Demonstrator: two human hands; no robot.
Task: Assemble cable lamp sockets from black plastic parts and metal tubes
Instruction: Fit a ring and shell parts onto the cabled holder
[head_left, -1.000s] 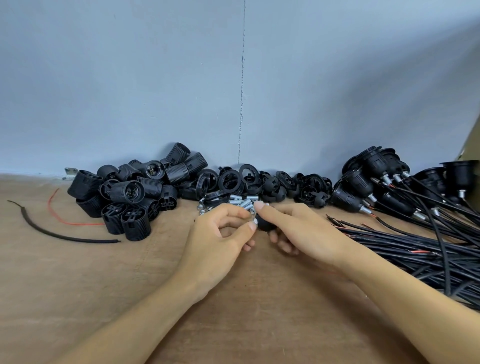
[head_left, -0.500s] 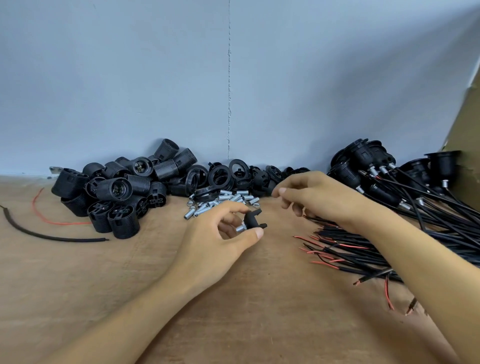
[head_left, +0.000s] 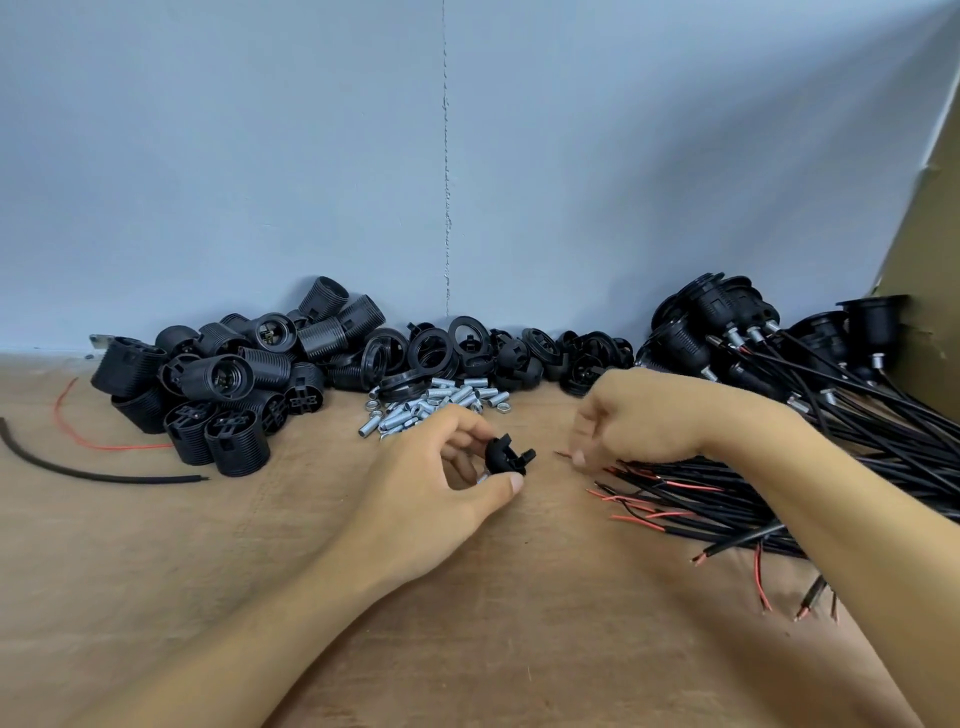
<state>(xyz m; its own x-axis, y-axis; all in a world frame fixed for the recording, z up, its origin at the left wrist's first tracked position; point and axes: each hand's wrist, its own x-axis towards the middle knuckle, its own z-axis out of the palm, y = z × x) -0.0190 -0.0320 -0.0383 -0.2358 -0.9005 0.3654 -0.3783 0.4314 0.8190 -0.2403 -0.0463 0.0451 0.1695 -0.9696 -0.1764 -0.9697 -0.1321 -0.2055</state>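
So the left hand (head_left: 436, 491) is gripping the black cap (head_left: 506, 457) between thumb and fingers, just left of the stripped ends of the cable bundle (head_left: 779, 488), which runs off to the right and back. The right hand (head_left: 652, 415) is the nearer one, hovering over those ends with fingers curled (can't tell if it's pinched a wire). Half a second ago it was further back by the black rings (head_left: 431, 348)

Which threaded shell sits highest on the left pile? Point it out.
The ribbed shell at the pile's back, against the blue wall; every other shell lies lower and nearer the person.
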